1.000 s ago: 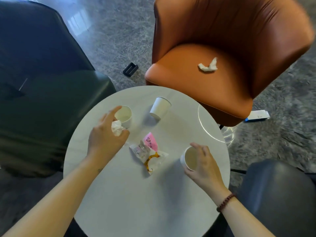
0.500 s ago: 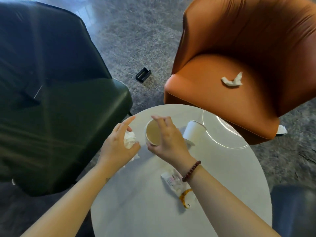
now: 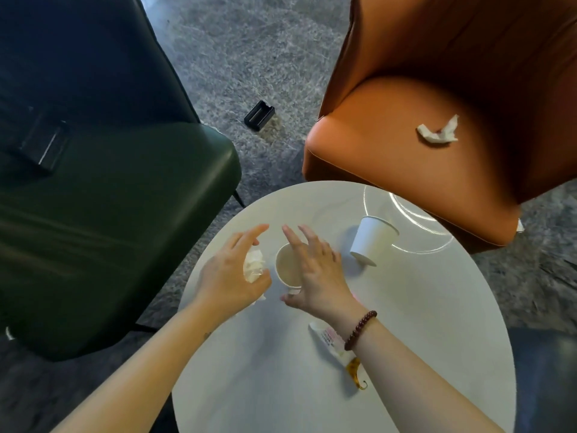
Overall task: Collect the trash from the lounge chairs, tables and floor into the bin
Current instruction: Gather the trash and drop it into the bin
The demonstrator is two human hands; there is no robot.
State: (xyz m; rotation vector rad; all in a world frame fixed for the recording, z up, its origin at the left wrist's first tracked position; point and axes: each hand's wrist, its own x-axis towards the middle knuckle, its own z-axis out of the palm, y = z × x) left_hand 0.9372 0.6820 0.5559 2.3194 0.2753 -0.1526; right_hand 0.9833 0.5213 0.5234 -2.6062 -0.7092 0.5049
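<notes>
On the round white table [image 3: 415, 332] my left hand [image 3: 228, 278] pinches a crumpled white tissue [image 3: 253, 267] between thumb and fingers. Right beside it my right hand [image 3: 318, 276] lies against a white paper cup [image 3: 285, 268], fingers straight and spread, thumb under the cup's base. The cup tilts with its mouth toward me. A second paper cup [image 3: 373, 240] stands mouth-down to the right. A snack wrapper [image 3: 338, 345] lies partly hidden under my right wrist. Another crumpled tissue [image 3: 438, 133] rests on the orange chair's seat [image 3: 374, 157]. No bin is in view.
A dark green lounge chair [image 3: 118, 220] stands left of the table with a dark flat item [image 3: 43, 145] on its seat. A small black object [image 3: 259, 115] lies on the grey carpet between the two chairs. Another dark seat edge [image 3: 549, 370] shows at the right.
My right hand carried its cup across the table to beside my left hand, and its fingers have now straightened. My left hand still holds the tissue. The view shifted toward the chairs.
</notes>
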